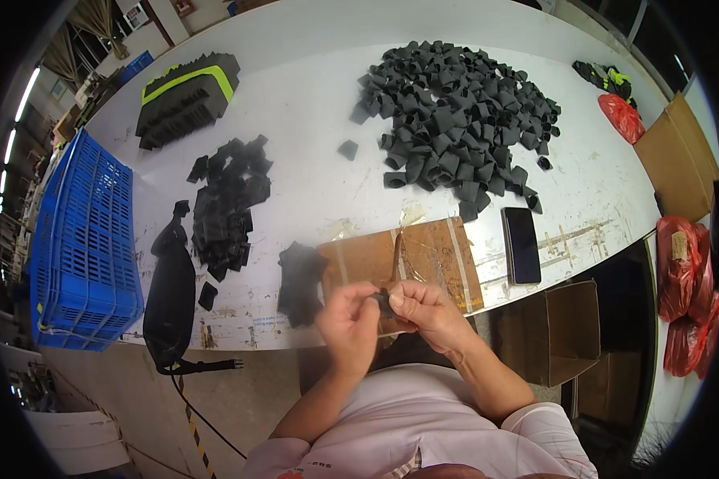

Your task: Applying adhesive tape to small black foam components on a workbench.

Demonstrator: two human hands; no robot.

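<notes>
One small dark piece of cloth (383, 301) is sitting between the person's two hands, near the front edge of the desk (311, 180). The left hand (350, 315) is pinching it from one side, and the right hand (425, 310) is gripping it from the other; the fingers are hiding much of it. Beneath and beyond the hands, a brown cardboard sheet (447, 267) with strips of tape is lying flat. A stack of dark cloth (298, 281) is resting just left of the sheet, while a phone (521, 243) is lying to its right. Farther back, a big heap of dark cloth loops (455, 132) is covering the desk. Toward the left, a loose pile of black pieces (224, 207) is lying near a black pouch (170, 287), whose strap is hanging past the edge. Beyond that pouch, a blue crate (84, 247) is standing. Behind the pile, a dark bundle (188, 104) is showing a yellow-green band.
</notes>
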